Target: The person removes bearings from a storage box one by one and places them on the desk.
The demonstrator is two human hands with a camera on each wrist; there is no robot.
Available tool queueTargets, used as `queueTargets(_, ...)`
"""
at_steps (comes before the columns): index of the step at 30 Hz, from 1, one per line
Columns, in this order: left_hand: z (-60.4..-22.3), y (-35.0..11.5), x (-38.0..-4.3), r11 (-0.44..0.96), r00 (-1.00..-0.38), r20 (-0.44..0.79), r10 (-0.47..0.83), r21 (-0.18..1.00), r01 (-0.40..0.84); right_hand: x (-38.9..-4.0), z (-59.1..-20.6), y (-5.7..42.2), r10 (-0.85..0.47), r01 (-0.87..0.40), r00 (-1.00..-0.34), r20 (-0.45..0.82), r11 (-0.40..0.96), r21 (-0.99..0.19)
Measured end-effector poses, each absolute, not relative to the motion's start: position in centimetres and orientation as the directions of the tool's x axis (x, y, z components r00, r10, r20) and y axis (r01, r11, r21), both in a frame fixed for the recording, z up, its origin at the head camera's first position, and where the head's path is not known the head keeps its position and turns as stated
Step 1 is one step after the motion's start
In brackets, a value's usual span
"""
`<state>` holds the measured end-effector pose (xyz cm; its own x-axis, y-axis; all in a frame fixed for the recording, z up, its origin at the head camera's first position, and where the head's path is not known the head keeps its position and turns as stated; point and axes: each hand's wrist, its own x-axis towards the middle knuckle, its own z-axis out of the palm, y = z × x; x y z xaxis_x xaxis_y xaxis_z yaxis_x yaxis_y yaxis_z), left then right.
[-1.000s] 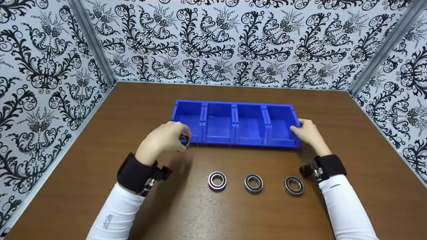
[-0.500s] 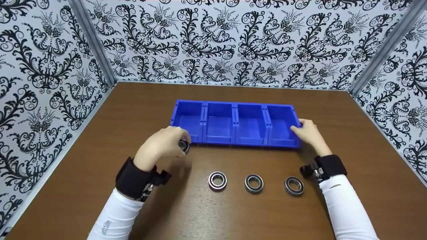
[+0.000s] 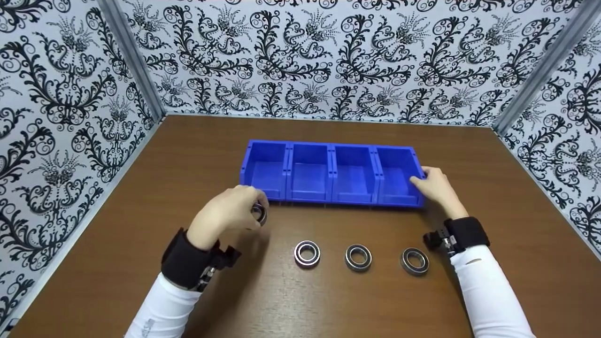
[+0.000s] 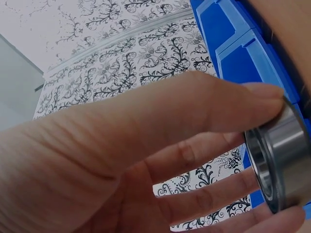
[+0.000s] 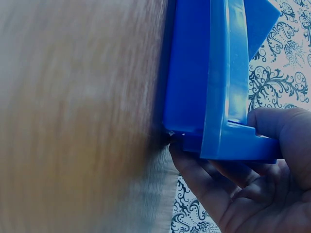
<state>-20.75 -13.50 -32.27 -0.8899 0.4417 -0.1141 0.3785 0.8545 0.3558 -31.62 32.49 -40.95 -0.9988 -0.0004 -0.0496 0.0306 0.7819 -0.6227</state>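
Note:
My left hand [image 3: 230, 211] pinches a ball bearing [image 3: 259, 214] between thumb and fingers, just in front of the leftmost compartment of a blue bin row [image 3: 354, 198]. In the left wrist view the bearing [image 4: 286, 155] is held on edge, its steel outer ring showing. My right hand [image 3: 435, 188] grips the right end wall of the bin row, thumb over the rim. The right wrist view shows its fingers outside and under the blue wall [image 5: 218, 97]. All the compartments look bare inside.
Three more bearings lie flat in a row on the brown table [image 3: 328, 305]: a left one [image 3: 300, 260], a middle one [image 3: 350, 263] and a right one [image 3: 406, 267] near the right wrist strap. Patterned walls [image 3: 310, 56] enclose the table behind and at both sides.
My left hand has drawn back from the bin's left compartment toward the table front, carrying the bearing lower. The right hand stays on the bin's end, and the bin row has not moved.

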Motion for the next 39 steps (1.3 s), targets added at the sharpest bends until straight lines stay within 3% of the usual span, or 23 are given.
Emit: queueTargets(39, -34.7, -13.7, -18.8, 0.853, -0.879, -0.135, 0.458, 0.346, 0.391, -31.6, -41.1, 32.4, 0.013, 0.023, -1.0, -0.02, 0.775, -0.632)
